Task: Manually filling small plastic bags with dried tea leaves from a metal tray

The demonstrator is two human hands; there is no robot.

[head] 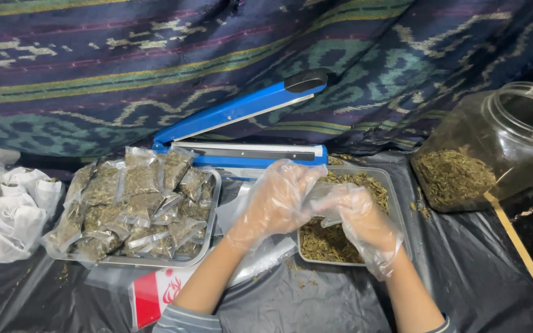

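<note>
Clear plastic pouch (319,196) sits pinched between both gloved hands in the head view, the left hand (277,198) curled around its near edge and the right hand (360,216) gripping its far side, directly above a shallow tray of dried green leaves (374,182). To the left of the left hand lies a metal tray (212,213) heaped with filled sealed packets (137,203), and just beyond both hands stands a blue heat sealer (242,120) with its arm raised. Well off to the right of the right hand, a tilted clear jar (495,145) holds more dried leaves.
</note>
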